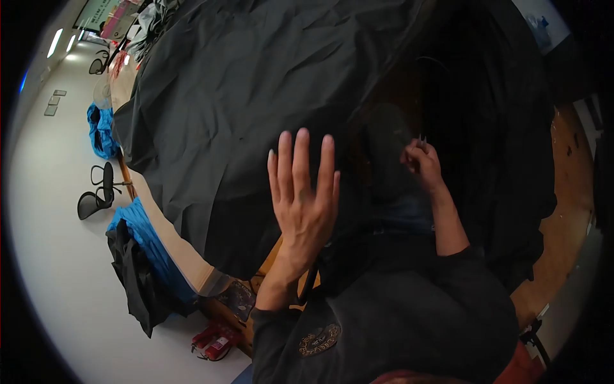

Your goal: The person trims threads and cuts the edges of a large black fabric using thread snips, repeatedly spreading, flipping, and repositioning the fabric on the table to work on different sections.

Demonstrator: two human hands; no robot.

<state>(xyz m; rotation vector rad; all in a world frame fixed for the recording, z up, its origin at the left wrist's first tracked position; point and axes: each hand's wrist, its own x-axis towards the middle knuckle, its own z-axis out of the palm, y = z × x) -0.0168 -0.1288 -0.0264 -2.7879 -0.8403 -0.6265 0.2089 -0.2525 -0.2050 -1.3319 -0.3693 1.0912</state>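
A large sheet of black fabric (243,83) covers most of the work surface, with creases running across it. My left hand (302,192) is open over the fabric's near part, back up, fingers stretched away from me. To its right my right hand (423,163) is closed, beside a dark gap between the fabric's folds. Two short pointed metal tips stick up from its fist, looking like small thread snips (422,138); the rest is hidden by the fingers. More black fabric (505,160) hangs in folds further right.
A pale table edge (169,230) runs along the left. Beyond it are black chairs (96,200), blue fabric (150,240), a black cloth (134,275) and red fire extinguishers (215,340) on the floor. Brown wooden surface (566,192) shows at the right.
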